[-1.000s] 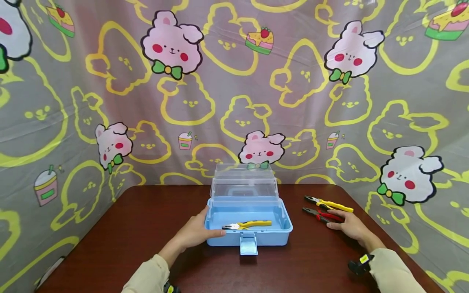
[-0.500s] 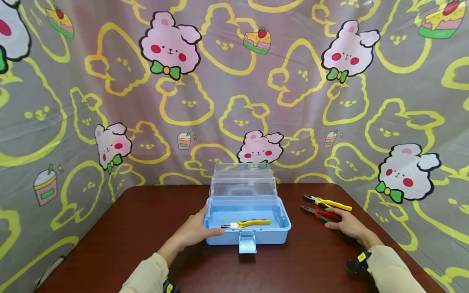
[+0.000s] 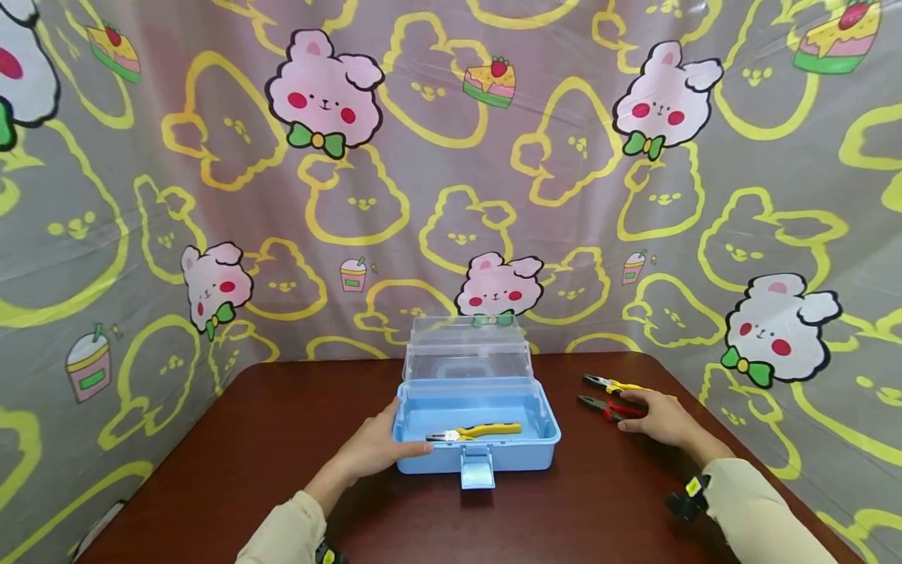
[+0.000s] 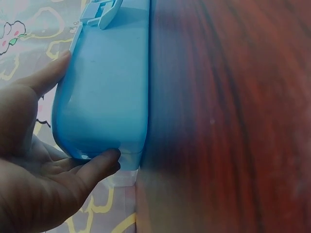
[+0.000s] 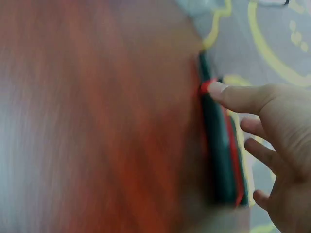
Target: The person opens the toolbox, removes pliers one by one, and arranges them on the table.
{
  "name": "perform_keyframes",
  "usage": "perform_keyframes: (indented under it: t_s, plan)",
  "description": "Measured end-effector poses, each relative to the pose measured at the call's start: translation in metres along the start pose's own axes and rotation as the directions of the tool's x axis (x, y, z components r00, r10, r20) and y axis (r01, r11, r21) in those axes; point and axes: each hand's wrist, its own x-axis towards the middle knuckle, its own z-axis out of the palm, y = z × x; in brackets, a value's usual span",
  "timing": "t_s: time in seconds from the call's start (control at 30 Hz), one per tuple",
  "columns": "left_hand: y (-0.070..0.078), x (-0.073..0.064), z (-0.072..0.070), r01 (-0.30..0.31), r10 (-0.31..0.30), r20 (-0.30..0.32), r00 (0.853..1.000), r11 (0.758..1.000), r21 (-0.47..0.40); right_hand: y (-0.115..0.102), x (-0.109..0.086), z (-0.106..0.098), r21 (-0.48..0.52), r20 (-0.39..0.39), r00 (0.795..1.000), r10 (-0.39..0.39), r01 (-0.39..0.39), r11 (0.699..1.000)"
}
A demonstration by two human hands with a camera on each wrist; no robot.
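Observation:
A light-blue toolbox (image 3: 521,460) stands on the table with its clear lid (image 3: 468,360) raised. Yellow-handled pliers (image 3: 496,428) lie inside, along the front. My left hand (image 3: 373,445) grips the box's left front corner, thumb at the front rim and fingers round the end wall (image 4: 107,97). To the right, my right hand (image 3: 665,421) is over the handles of red-and-black pliers (image 3: 593,403). In the right wrist view its thumb is at the pliers (image 5: 219,150), while the other fingers are loosely bent. Just behind lies a second yellow-handled pair of pliers (image 3: 604,383), partly hidden by that hand.
A front latch (image 3: 478,470) hangs down from the toolbox. The dark brown table (image 3: 282,439) ends at a patterned curtain (image 3: 395,196) behind and on both sides. A dark wrist camera (image 3: 685,501) is strapped below the right sleeve.
My right hand has shifted slightly away from me and left, covering more of the red pliers and the handles of the yellow pair. The left hand stays on the toolbox.

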Motion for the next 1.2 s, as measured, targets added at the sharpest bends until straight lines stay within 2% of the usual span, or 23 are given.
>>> perform_keyframes:
  t_s: [0.1, 0.2, 0.37, 0.57, 0.67, 0.73, 0.87, 0.97, 1.1, 1.2]
  plan:
    - [-0.003, 0.001, 0.003, -0.009, 0.009, 0.007, 1.000, 1.000, -0.013, -0.022, 0.005, -0.002, 0.000, -0.041, 0.998, -0.043, 0.043, 0.999]
    - [-0.005, 0.001, 0.002, -0.008, 0.008, 0.002, 1.000, 1.000, -0.019, -0.047, 0.014, 0.002, 0.042, -0.069, 0.993, -0.092, 0.095, 0.995]
    - [-0.003, 0.001, 0.000, -0.007, 0.007, 0.011, 1.000, 1.000, -0.017, -0.078, 0.025, 0.009, 0.087, -0.132, 0.974, -0.183, 0.195, 0.977]
    - [-0.001, 0.000, -0.002, -0.005, 0.005, 0.013, 1.000, 1.000, -0.003, -0.106, 0.031, 0.019, 0.167, -0.191, 0.969, -0.159, 0.192, 0.967]
    - [0.000, -0.001, -0.003, -0.002, 0.002, 0.015, 1.000, 1.000, 0.009, -0.120, 0.032, 0.025, 0.229, -0.185, 0.968, -0.170, 0.211, 0.950]
    - [0.000, -0.001, -0.003, 0.000, -0.001, 0.019, 1.000, 1.000, 0.004, -0.131, 0.032, 0.028, 0.257, -0.176, 0.962, -0.210, 0.251, 0.933]
    - [0.000, 0.000, -0.003, 0.002, -0.002, 0.019, 1.000, 1.000, -0.009, -0.151, 0.033, 0.035, 0.305, -0.167, 0.935, -0.314, 0.351, 0.885]
    - [-0.001, 0.000, -0.002, -0.001, 0.001, 0.022, 1.000, 1.000, -0.003, -0.163, 0.032, 0.039, 0.330, -0.161, 0.920, -0.356, 0.391, 0.859]
    - [-0.001, 0.000, -0.001, 0.001, -0.001, 0.026, 1.000, 1.000, 0.000, -0.177, 0.033, 0.046, 0.345, -0.128, 0.917, -0.379, 0.399, 0.849]
    - [-0.001, 0.000, -0.002, 0.009, -0.009, 0.019, 1.000, 1.000, -0.001, -0.187, 0.035, 0.050, 0.364, -0.067, 0.906, -0.418, 0.412, 0.835]
